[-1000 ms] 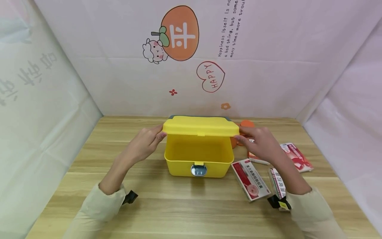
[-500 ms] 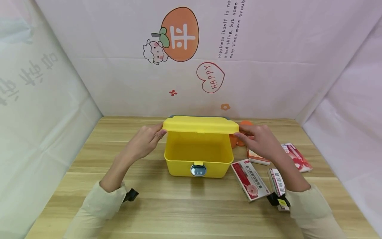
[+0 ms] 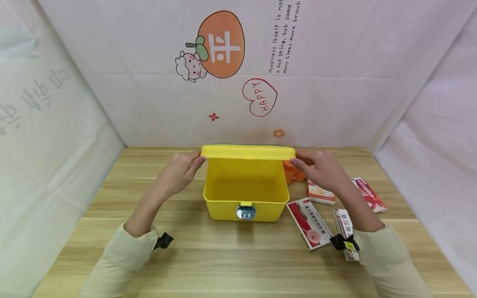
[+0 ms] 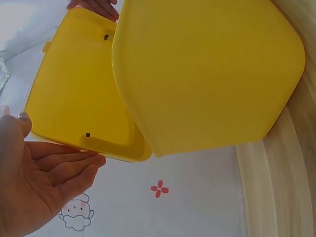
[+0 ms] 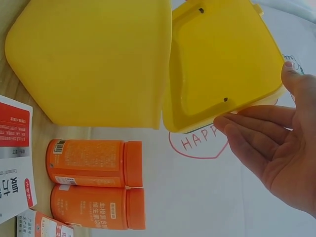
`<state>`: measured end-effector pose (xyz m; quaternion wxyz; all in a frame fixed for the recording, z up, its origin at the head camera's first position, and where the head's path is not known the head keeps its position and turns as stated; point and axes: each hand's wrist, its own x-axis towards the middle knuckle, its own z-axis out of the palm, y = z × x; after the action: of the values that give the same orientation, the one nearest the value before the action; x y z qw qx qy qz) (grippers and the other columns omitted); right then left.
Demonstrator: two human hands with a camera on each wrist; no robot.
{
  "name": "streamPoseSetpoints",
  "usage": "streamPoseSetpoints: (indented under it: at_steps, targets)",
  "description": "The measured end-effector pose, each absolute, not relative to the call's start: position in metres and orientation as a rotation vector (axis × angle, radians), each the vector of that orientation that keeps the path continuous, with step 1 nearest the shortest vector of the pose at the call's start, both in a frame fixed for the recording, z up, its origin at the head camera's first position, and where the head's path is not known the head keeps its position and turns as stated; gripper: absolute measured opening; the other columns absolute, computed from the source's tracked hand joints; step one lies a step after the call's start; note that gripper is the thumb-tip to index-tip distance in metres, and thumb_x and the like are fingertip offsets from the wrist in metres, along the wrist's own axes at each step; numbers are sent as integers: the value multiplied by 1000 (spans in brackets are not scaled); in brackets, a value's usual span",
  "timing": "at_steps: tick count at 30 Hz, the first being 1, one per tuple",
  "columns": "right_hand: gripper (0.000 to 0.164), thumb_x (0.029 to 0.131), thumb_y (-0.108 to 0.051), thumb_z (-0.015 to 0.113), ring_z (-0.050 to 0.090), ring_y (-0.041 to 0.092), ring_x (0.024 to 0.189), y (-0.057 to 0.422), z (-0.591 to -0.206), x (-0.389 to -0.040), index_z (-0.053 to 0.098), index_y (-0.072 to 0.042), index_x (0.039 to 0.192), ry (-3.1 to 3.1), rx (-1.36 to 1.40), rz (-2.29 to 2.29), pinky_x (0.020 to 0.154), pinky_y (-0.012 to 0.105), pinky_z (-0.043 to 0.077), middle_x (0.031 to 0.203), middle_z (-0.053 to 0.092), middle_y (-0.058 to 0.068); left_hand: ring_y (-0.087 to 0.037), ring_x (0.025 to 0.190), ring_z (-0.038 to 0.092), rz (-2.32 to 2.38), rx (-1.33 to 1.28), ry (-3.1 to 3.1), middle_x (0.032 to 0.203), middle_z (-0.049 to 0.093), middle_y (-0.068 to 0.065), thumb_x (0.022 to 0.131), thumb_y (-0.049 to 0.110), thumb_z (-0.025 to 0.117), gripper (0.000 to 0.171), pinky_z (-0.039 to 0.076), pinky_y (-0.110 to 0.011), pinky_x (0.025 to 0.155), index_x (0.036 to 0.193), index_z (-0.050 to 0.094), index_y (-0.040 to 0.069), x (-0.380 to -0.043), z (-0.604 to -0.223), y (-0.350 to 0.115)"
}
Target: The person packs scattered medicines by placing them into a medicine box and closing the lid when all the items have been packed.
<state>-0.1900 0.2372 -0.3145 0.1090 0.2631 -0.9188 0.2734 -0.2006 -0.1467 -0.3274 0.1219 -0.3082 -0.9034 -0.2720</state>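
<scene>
A yellow storage box (image 3: pixel 220 210) with a metal latch (image 3: pixel 246 212) on its front stands on the wooden table, its inside bare. Its hinged yellow lid (image 3: pixel 247 152) is raised and tilted back. My left hand (image 3: pixel 177 174) holds the lid's left end, thumb at the front corner and fingers along the side. At the right end my right hand (image 3: pixel 324 169) holds it the same way. Both wrist views show the lid's underside (image 4: pixel 74 84) between thumb and fingers. The lid's top is mostly hidden in the head view.
Right of the box lie a red-and-white medicine box (image 3: pixel 310 223), a narrow carton (image 3: pixel 344 225), an orange-white carton (image 3: pixel 320 193) and a red-white packet (image 3: pixel 369 193). Two orange bottles (image 5: pixel 89 163) stand behind them. A white printed cloth (image 3: pixel 156 107) walls the table's back and sides.
Both hands have lifted the lid's front edge slightly, so it tilts further back and more of the box's inside shows. The box and the medicine packs stay in place.
</scene>
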Motion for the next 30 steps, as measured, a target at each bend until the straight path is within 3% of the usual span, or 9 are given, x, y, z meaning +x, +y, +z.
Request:
streamPoseSetpoints:
  at_steps: [3, 6, 10, 14, 21, 30]
  targets:
    - [36, 103, -34, 55, 74, 35, 96, 237, -313, -192, 72, -5, 117, -2710, 749, 824, 83, 52, 60, 104, 76, 15, -8, 54, 20, -808, -888, -2630, 60, 29, 4, 107, 35, 38, 52, 41, -28, 59, 135, 59, -4, -202, -325, -146]
    - [39, 103, -37, 54, 74, 35, 95, 236, -312, -193, 73, -6, 117, -2710, 732, 826, 82, 52, 60, 105, 76, 15, -8, 54, 18, -828, -879, -2621, 60, 28, 4, 107, 31, 41, 48, 33, -25, 54, 132, 61, -5, -203, -324, -146]
    - [41, 103, -38, 54, 67, 22, 67, 236, -308, -195, 73, -5, 117, -2730, 709, 826, 66, 34, 59, 84, 75, 11, -7, 53, 17, -833, -886, -2604, 59, 28, 4, 108, 30, 39, 49, 22, -23, 50, 134, 59, -6, -205, -323, -145]
    - [41, 103, -38, 54, 46, 12, 53, 236, -304, -197, 74, -5, 115, -2764, 672, 836, 54, 23, 42, 67, 64, 3, -7, 52, 17, -842, -899, -2588, 59, 27, 4, 108, 29, 39, 47, 20, -23, 50, 134, 59, -5, -207, -321, -144]
    - [40, 103, -39, 53, 45, 11, 53, 237, -300, -200, 76, -6, 109, -2768, 673, 838, 54, 24, 41, 66, 62, 2, -8, 51, 17, -857, -900, -2580, 58, 26, 5, 108, 37, 35, 53, 20, -23, 50, 127, 65, -3, -211, -317, -144]
    - [40, 104, -34, 54, 56, 20, 65, 236, -297, -204, 74, -1, 112, -2757, 670, 873, 59, 22, 48, 85, 75, 12, -7, 50, 16, -881, -888, -2594, 56, 26, 5, 109, 34, 34, 52, 20, -22, 49, 129, 63, -4, -213, -314, -144]
